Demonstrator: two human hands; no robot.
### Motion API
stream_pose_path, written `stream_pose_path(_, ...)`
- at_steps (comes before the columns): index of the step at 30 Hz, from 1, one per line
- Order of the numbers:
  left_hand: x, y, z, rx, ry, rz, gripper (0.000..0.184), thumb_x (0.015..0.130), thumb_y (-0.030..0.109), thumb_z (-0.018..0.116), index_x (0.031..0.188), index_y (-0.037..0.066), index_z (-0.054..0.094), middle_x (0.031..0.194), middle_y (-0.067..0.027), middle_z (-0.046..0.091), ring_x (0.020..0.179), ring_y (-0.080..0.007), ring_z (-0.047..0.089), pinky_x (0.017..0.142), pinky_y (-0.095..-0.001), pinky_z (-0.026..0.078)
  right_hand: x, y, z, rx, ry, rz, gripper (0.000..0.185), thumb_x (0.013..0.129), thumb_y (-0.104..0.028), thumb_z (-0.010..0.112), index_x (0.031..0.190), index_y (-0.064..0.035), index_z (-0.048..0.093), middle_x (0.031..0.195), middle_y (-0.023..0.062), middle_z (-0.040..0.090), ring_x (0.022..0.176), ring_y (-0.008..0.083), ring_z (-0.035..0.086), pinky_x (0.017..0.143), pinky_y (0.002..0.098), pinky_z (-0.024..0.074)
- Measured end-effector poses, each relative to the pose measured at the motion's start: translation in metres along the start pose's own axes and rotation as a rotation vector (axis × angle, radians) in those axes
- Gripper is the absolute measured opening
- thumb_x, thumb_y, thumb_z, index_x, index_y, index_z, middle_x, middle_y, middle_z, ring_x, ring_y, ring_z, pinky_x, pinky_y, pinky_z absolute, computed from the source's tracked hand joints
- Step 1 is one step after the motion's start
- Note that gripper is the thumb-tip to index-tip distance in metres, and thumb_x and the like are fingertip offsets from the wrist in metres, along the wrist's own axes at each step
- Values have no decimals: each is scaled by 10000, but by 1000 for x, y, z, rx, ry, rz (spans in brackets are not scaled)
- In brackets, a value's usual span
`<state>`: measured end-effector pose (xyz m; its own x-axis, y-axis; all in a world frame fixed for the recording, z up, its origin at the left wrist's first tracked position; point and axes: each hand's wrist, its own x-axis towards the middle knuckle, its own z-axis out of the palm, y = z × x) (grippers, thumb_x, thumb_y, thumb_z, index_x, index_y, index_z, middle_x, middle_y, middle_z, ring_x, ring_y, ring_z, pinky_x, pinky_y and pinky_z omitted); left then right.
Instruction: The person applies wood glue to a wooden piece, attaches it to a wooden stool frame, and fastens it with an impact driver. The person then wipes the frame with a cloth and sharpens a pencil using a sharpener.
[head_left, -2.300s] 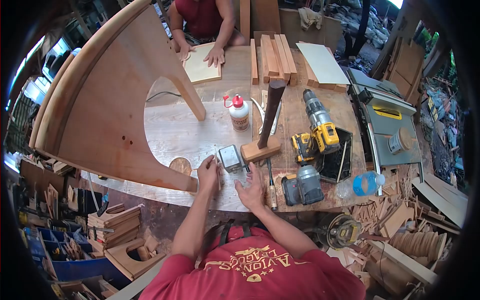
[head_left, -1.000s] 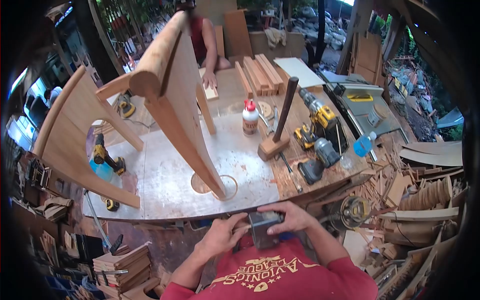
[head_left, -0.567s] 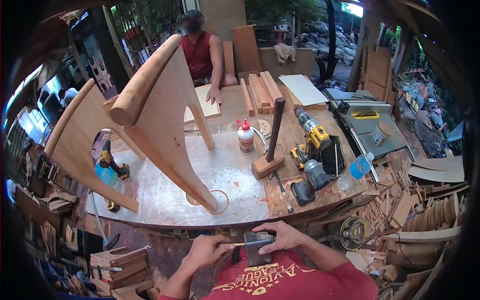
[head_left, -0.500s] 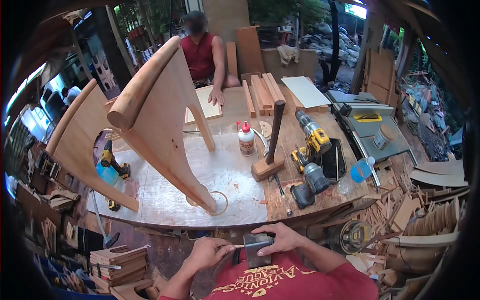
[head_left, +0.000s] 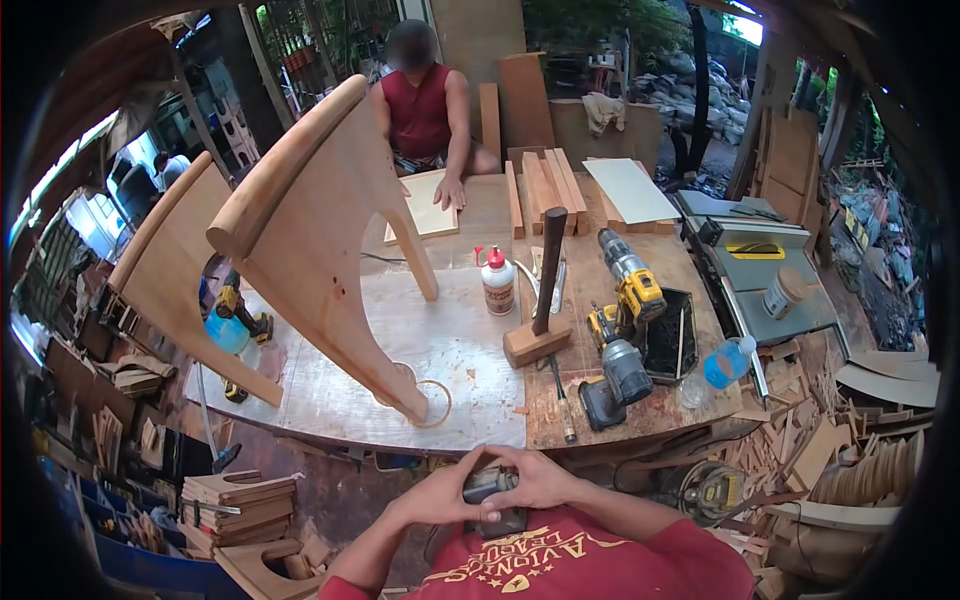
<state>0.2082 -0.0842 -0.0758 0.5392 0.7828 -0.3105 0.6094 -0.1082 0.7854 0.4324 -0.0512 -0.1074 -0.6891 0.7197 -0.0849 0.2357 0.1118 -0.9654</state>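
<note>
Close to my chest, a dark grey boxy object (head_left: 488, 484) is held between both hands; its exact kind does not show. My left hand (head_left: 440, 497) is closed around its left side. My right hand (head_left: 540, 480) grips it from the right, fingers curled over the top. Both hands are just off the bench's near edge. Ahead on the bench, a curved wooden furniture frame (head_left: 305, 240) stands with one leg end by a wooden ring (head_left: 435, 404). A wooden mallet (head_left: 540, 340) stands on its head beside a red-capped glue bottle (head_left: 497, 282).
Cordless drills (head_left: 630, 275), a screwdriver (head_left: 563, 400) and a blue-liquid bottle (head_left: 728, 364) lie on the right. A second curved frame (head_left: 175, 270) stands left. A co-worker (head_left: 425, 115) sits opposite, hand on a framed panel (head_left: 425, 210). Stacked wooden pieces (head_left: 240, 510) lie lower left.
My left hand has moved from pinching a thin light piece beside the boxy object to closing around it. The thin piece no longer shows. The co-worker's other hand has come into view.
</note>
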Motion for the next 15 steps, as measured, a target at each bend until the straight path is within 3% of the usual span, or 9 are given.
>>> stream_pose_path(1,1,-2,-2,-43,2,37,975,713,530,810,1405,-42,427,1277,-266,580,1177,-370,582,988,-411,454,-2,19,4,151,15,-11,838,800,-252,812,1444,42,364,1108,132,679,1043,177,625,938,312,480)
stream_pose_path(4,1,-18,-4,-78,-89,-26,902,701,521,824,1333,-34,496,1217,-233,614,1138,-320,605,965,-403,464,-11,51,2,450,-1,37,553,897,-141,707,1363,46,476,1093,100,674,1001,143,625,896,291,499)
stream_pose_path(5,-2,-19,-6,-110,-138,-82,878,708,516,820,1321,-29,506,1206,-224,618,1132,-309,607,963,-400,465,-21,48,-8,276,-42,116,320,947,-94,630,1239,34,596,1105,97,674,978,122,627,862,280,515)
stream_pose_path(6,-2,-20,-10,-123,-176,-133,853,715,510,817,1308,-24,517,1196,-216,623,1125,-297,609,960,-397,466,-29,58,-5,158,77,-35,211,947,-115,638,1109,13,682,1035,74,701,918,114,641,809,283,531)
stream_pose_path(8,-1,-43,-5,-37,-144,-28,843,707,530,813,1248,-47,523,1108,-243,650,1057,-325,638,934,-402,478,-36,57,1,80,47,59,182,938,-113,649,1068,2,702,936,52,721,867,102,649,760,269,532)
stream_pose_path(10,3,-19,-21,105,-290,-225,874,700,561,800,1244,-57,506,1122,-279,640,1055,-370,636,937,-407,482,-46,45,25,119,19,56,169,909,-114,683,1027,5,708,863,47,729,807,89,648,693,259,528)
stream_pose_path(11,4,-21,-22,136,-321,-194,896,705,580,787,1274,-44,489,1137,-275,631,1061,-371,630,929,-417,483,-48,48,39,192,-8,91,173,887,-111,705,1035,-19,706,885,61,711,766,90,644,655,264,528)
stream_pose_path(14,13,-31,-28,214,-388,-101,945,714,617,763,1335,-21,448,1168,-272,613,1076,-378,617,914,-433,486,-40,13,32,-110,342,-97,148,867,-91,684,1001,-29,703,876,92,671,737,193,662,715,314,539)
stream_pose_path(15,13,-29,-28,212,-387,-74,949,713,614,766,1337,-23,440,1168,-277,611,1079,-384,615,914,-429,485,-35,9,25,-247,407,-200,166,847,-91,693,1003,-35,696,891,109,640,768,287,653,745,354,540)
